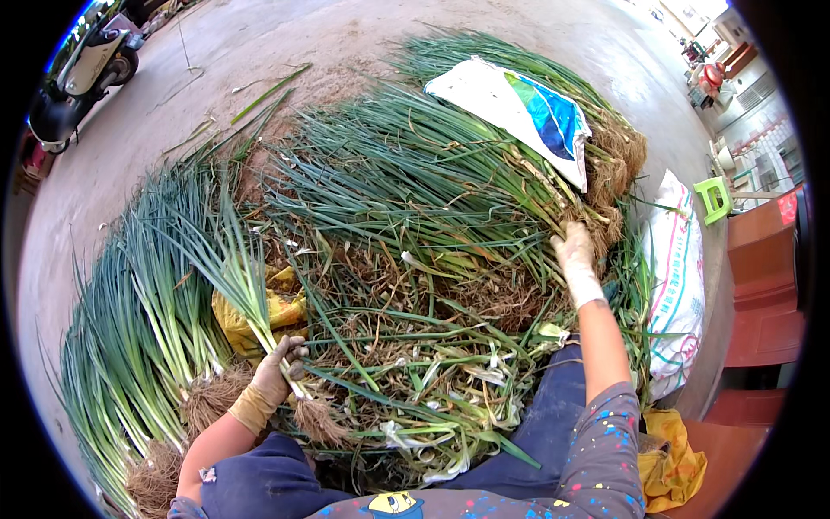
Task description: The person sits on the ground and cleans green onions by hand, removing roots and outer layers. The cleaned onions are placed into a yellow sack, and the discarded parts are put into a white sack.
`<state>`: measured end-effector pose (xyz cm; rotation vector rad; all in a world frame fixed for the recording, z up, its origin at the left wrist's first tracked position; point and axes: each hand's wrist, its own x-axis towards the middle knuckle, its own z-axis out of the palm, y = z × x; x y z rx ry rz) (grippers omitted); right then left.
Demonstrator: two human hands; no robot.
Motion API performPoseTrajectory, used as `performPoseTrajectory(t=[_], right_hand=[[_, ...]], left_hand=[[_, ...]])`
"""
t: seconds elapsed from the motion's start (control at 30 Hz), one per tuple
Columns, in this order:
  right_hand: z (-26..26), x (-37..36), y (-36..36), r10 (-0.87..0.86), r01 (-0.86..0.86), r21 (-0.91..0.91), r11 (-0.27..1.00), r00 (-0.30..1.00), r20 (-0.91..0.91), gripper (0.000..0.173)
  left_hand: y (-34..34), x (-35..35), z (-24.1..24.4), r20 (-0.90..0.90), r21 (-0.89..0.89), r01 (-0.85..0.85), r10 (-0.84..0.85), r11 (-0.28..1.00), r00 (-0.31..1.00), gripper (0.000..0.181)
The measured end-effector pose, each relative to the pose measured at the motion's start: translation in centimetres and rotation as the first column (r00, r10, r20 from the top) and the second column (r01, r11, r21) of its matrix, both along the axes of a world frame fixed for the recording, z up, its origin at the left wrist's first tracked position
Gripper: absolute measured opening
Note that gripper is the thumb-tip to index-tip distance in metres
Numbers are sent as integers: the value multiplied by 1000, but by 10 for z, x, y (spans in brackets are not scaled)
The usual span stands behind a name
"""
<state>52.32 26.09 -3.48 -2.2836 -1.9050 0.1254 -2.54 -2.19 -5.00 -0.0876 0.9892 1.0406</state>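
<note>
My left hand [277, 370], in a soiled glove, is closed around the white stems of a few green onions [259, 318]. Their leaves point up and away, and their roots hang below my fist. At the root end of the large green onion pile [415, 175], my gloved right hand [574, 250] touches the stalks; whether its fingers grip any is not clear. Between my legs lies a heap of stripped leaves and peelings [415, 383]. To the left, bundles of cleaner green onions [149, 305] lie in a row with their roots toward me.
A white printed sack [506, 110] lies across the far pile. Another white sack [677, 292] rests on the right, near a green plastic stool [713, 200] and a yellow bag [671, 460]. Beyond my left hand sits a yellow plastic bag [237, 318]. A scooter [91, 71] stands far left.
</note>
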Motion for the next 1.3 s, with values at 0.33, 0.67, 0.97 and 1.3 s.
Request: performPoseTrajectory(t=[0.33, 0.67, 0.97, 1.3], right_hand=[[-34, -39, 75, 68, -54, -97, 994, 987, 148, 14], [1, -215, -195, -200, -319, -185, 929, -14, -980, 30], [48, -296, -330, 53, -634, -111, 765, 233, -971, 32], [64, -402, -255, 596, -451, 391, 802, 566, -569, 40]], left_hand=[[13, 4, 0, -201, -109, -12, -11, 994, 979, 33], [30, 26, 18, -176, 75, 16, -2, 997, 984, 34], [22, 24, 50, -54, 269, 138, -128, 953, 990, 46], [-11, 16, 32, -228, 334, 94, -17, 938, 974, 40]])
